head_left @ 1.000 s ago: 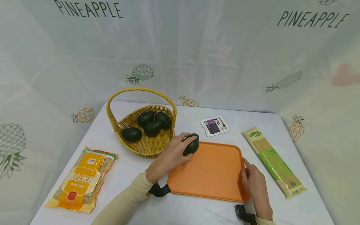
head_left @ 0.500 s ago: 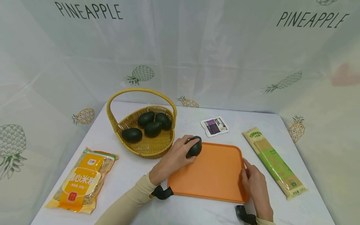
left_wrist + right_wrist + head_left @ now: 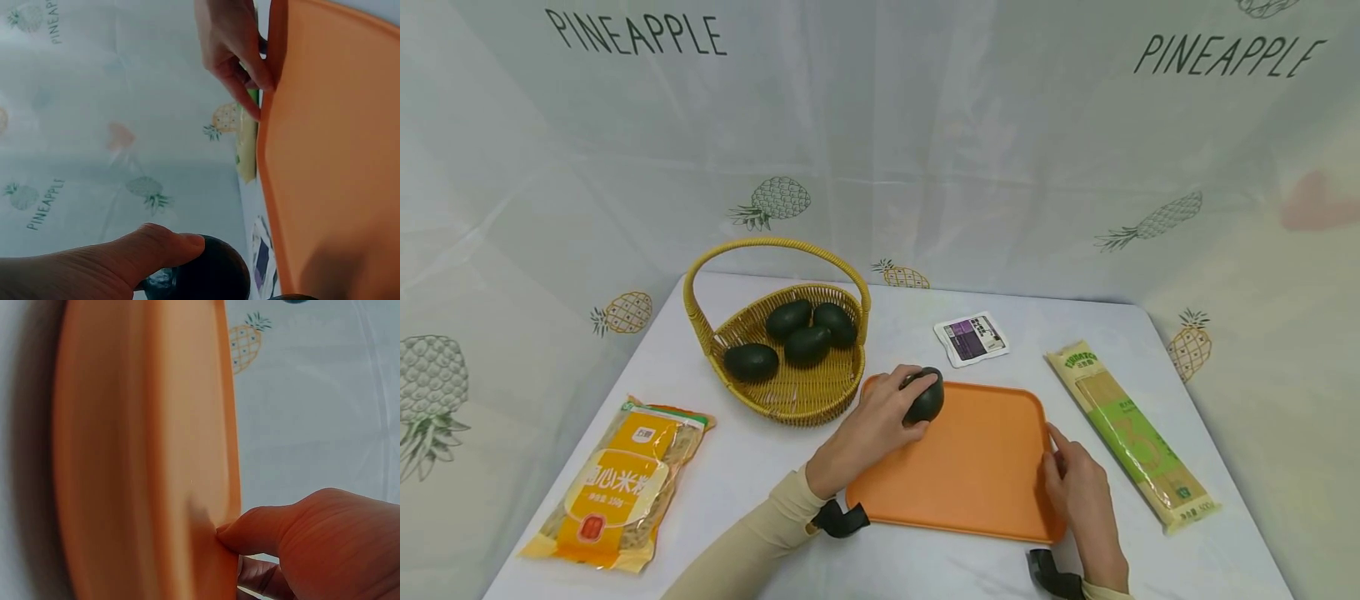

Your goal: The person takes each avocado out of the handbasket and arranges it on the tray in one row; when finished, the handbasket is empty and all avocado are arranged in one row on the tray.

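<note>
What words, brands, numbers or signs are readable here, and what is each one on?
"PINEAPPLE": on the backdrop, printed twice in the head view.
"心米粉": on the orange bag; the character before it is lost in glare, and its weight line is too small to be sure of.
"3": large, on the long pack; its brand and small print are blurred.
Sachet: print too small to read.

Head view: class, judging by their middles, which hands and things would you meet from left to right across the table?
Yellow packet, wicker basket with four avocados, left hand, held avocado, white sachet, right hand, green packet. Left out, overlapping: orange tray.
</note>
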### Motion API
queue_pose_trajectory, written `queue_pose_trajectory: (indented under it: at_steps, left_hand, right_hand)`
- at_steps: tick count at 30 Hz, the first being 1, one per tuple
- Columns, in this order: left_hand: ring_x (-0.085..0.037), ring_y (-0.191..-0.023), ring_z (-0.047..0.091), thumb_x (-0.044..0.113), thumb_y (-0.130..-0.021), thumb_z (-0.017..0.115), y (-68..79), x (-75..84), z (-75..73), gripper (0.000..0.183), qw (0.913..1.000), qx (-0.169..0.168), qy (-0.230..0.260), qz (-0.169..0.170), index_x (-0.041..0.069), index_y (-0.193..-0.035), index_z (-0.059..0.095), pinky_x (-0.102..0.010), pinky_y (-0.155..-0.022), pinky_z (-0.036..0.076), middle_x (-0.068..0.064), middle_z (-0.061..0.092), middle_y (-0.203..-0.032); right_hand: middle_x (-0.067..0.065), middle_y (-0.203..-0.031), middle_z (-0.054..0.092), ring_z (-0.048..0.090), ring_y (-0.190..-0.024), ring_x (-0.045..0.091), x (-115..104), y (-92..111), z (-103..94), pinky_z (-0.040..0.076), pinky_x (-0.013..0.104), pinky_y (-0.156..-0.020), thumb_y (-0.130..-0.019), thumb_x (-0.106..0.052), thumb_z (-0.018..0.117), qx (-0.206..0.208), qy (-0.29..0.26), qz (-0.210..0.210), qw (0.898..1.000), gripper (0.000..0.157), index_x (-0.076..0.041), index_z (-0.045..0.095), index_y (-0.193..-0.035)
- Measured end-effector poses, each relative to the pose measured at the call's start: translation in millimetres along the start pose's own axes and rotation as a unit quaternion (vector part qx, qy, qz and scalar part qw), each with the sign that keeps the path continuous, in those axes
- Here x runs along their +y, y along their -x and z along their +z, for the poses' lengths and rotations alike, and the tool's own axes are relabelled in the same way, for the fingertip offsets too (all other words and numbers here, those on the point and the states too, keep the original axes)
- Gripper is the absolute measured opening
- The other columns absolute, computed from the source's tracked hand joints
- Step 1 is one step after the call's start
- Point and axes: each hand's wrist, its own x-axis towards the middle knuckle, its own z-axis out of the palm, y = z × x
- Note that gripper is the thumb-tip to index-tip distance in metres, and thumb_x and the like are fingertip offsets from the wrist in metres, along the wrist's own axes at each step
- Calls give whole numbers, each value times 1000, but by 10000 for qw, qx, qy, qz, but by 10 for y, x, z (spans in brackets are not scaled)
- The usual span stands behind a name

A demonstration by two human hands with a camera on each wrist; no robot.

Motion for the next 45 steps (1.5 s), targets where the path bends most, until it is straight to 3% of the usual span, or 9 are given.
queue_pose_trajectory:
  at_steps: [22, 31, 38, 41, 45]
  left_hand:
    - [-36, -115, 62, 19, -94, 85, -50, 72, 217, 60, 9984, -210, -509, -117, 10, -148, 62, -43, -93, 63, -18, 58, -148]
    - [-37, -112, 64, 20, -94, 85, -59, 77, 314, 60, 9967, -261, -769, 59, 9, -148, 62, -38, -87, 64, -19, 59, -147]
    - [-40, -115, 67, 21, -93, 86, -53, 65, 367, 60, 9943, -289, -1024, 76, 6, -146, 63, -45, -95, 63, -21, 60, -144]
    - [-40, -113, 68, 22, -93, 86, -52, 61, 378, 59, 9935, -225, -1113, 77, 6, -145, 64, -45, -91, 64, -21, 61, -143]
    - [-36, -105, 67, 26, -92, 86, -63, 61, 398, 58, 9909, -112, -1338, 121, 9, -143, 64, -34, -76, 64, -20, 61, -140]
  right_hand:
    - [12, -81, 57, 49, -70, 21, 14, 11, 5, 36, 26, -59, -102, -3, 62, 239, -28, -162, 9996, 49, 6, 57, -149]
    - [11, -80, 56, 48, -68, 20, 20, 17, 8, 35, 26, -58, -101, -2, 62, 296, -44, -230, 9993, 48, 7, 57, -148]
    - [12, -82, 56, 49, -69, 21, 23, 19, 2, 36, 27, -60, -103, -3, 60, 194, -21, -120, 9997, 49, 6, 56, -151]
    - [12, -81, 56, 48, -69, 21, 28, 21, 1, 36, 27, -59, -102, -3, 60, 193, -21, -165, 9997, 49, 6, 56, -150]
    - [12, -81, 55, 48, -68, 20, 28, 20, 0, 36, 27, -59, -102, -2, 61, 243, -24, -197, 9995, 49, 6, 56, -150]
